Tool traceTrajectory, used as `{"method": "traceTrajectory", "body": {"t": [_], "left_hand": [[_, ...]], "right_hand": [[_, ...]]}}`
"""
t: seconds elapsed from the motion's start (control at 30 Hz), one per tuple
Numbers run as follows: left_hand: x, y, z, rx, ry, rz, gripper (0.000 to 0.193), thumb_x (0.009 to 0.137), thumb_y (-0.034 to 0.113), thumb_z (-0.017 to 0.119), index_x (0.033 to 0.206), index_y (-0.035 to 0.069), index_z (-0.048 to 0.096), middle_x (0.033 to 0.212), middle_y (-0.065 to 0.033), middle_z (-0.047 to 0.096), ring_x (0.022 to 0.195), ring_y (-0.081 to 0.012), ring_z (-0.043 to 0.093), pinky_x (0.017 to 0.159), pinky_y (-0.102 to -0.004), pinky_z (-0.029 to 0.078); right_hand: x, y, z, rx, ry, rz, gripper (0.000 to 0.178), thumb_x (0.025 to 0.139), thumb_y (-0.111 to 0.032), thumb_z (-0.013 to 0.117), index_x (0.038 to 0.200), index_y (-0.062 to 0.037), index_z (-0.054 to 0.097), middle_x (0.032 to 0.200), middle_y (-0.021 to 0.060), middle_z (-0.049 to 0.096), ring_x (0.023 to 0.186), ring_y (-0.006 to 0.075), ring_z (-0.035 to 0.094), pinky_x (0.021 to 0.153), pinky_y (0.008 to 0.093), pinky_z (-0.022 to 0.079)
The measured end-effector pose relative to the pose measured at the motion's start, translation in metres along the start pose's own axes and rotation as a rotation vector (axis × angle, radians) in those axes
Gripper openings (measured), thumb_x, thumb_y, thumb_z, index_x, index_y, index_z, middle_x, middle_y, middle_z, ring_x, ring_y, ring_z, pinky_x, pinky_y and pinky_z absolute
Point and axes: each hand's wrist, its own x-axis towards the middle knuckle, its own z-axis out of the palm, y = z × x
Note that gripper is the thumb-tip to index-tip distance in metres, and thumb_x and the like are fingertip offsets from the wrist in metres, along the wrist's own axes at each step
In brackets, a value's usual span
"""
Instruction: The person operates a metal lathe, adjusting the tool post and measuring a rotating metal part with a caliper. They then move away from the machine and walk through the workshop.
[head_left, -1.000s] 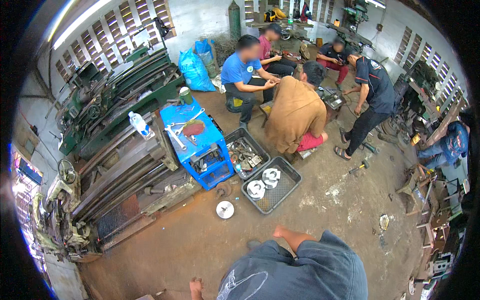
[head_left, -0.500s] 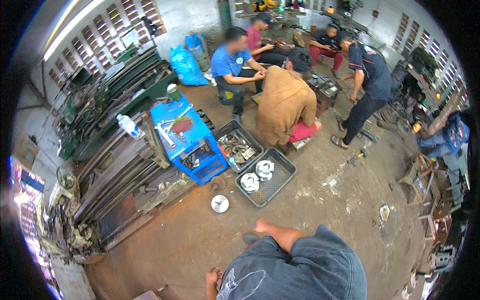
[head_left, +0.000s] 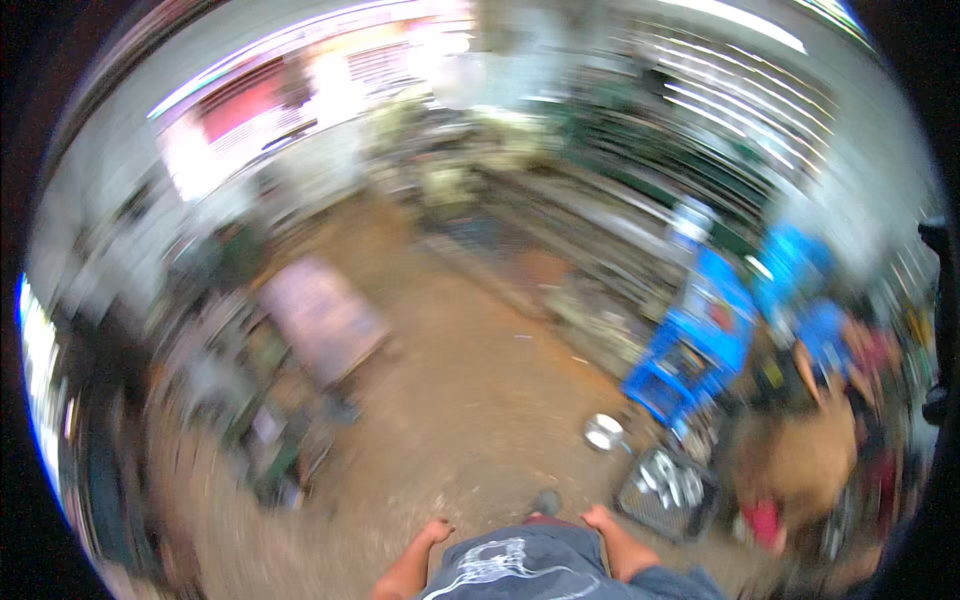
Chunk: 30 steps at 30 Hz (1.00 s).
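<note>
My left hand (head_left: 438, 529) hangs beside my dark shirt, over the brown floor. On the other side, my right hand (head_left: 596, 514) hangs low, nearest to a black crate (head_left: 640, 515). No object shows in either hand, but both are small and smeared, so I cannot make out how the fingers are held. Shiny metal parts (head_left: 668, 480) lie in the crate. A round silver metal disc (head_left: 604, 432) rests on the floor beyond my right hand, apart from it.
A blue tool cart (head_left: 655, 375) stands at the right beside a long machine (head_left: 560, 230). A person in brown (head_left: 800, 450) crouches at the right, with a person in blue (head_left: 825, 335) behind. A pinkish flat-topped table (head_left: 325, 315) stands at the left among blurred machinery.
My view has swung left, so the cart, crate and people now sit farther right. Both my hands now hang at my sides; the right was out in front of me before.
</note>
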Motion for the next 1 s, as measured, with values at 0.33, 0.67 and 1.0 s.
{"method": "traceTrajectory", "body": {"t": [0.33,0.67,1.0], "left_hand": [[-0.149,-0.127,0.163,-0.542,0.107,-0.440,0.054,0.078,0.048,0.072,0.112,0.006,0.073,0.118,-0.0206,0.069,0.112,-0.0372,0.065,0.097,-0.0475,0.050],[-0.318,-0.210,0.263,-1.431,0.525,-0.790,0.052,0.090,0.049,0.063,0.114,0.004,0.072,0.109,-0.0208,0.072,0.103,-0.0364,0.068,0.089,-0.0466,0.051],[-0.505,-0.371,0.323,-1.603,0.734,-1.181,0.062,0.088,0.050,0.067,0.124,-0.001,0.065,0.115,-0.0162,0.069,0.093,-0.0256,0.068,0.078,-0.0419,0.055]], "right_hand": [[0.040,-0.105,0.099,-0.319,-0.269,-0.579,0.048,0.088,-0.041,0.051,0.100,0.0005,0.072,0.101,0.0273,0.070,0.094,0.0363,0.070,0.075,0.0486,0.052],[-0.042,-0.425,0.199,-0.734,-0.663,-0.784,0.042,0.090,-0.036,0.060,0.111,-0.0005,0.068,0.104,0.0211,0.068,0.090,0.0339,0.066,0.075,0.0465,0.052],[-0.196,-0.668,0.460,-0.856,-0.588,-1.085,0.041,0.091,-0.034,0.060,0.112,0.0004,0.069,0.111,0.0196,0.070,0.093,0.0292,0.070,0.080,0.0412,0.055]]}}
